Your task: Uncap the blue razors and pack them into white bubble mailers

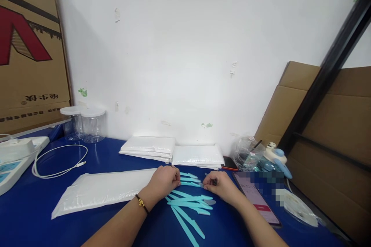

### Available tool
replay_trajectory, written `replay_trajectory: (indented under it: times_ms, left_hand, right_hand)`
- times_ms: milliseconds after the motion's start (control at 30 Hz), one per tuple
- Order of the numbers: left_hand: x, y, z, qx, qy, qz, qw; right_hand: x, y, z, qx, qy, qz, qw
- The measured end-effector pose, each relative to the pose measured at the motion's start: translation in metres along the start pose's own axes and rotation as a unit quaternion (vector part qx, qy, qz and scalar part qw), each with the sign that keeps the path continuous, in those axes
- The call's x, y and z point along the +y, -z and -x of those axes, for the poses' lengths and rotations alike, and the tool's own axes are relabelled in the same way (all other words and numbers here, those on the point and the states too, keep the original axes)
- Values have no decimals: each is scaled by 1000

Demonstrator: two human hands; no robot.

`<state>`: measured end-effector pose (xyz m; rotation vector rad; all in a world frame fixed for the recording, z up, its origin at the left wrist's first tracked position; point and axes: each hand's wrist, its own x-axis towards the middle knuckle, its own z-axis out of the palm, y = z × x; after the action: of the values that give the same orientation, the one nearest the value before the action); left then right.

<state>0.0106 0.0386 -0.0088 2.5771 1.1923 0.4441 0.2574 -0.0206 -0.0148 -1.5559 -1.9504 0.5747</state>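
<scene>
Several turquoise eyebrow razors (pixel 189 202) lie fanned out and overlapping on the blue table, some with a translucent cover at the tip. Just behind this pile, my left hand (pixel 165 180) is closed, its thumb and fingers pinching the handle end of one eyebrow razor (pixel 189 184). My right hand (pixel 220 187) has its thumb and forefinger pinched at the clear tip of that same razor. Two more razors (pixel 188 175) lie alongside it, partly hidden by my left hand. Beneath my left wrist stretches a white padded envelope (pixel 107 191).
Two stacks of white envelopes (pixel 147 147) (pixel 198 155) stand against the wall. To the right are a phone (pixel 256 200), a plastic-wrapped bundle (pixel 247 152) and a cup-like bottle (pixel 274 158). Clear jars (pixel 94 125), a white cable (pixel 60 170) and a power strip (pixel 20 158) sit left.
</scene>
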Motion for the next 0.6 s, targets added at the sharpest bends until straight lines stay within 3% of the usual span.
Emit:
replay_trajectory:
  times_ms: [200, 267, 367, 467, 600]
  left_hand:
    - [6, -2, -1, -15, -12, -25, 999]
    - [8, -1, 0, 10, -7, -25, 1000]
    - [11, 3, 3, 46, -6, 0, 999]
    - [17, 6, 9, -5, -31, 39, 999]
    - [23, 5, 15, -63, -61, 68, 994]
  right_hand:
    - [-4, -13, -5, 12, 31, 16, 999]
    - [1, -6, -5, 27, 35, 23, 999]
    - [16, 15, -5, 102, -4, 52, 993]
    - [31, 31, -3, 133, -48, 102, 985]
    - [33, 29, -2, 101, -49, 154, 982]
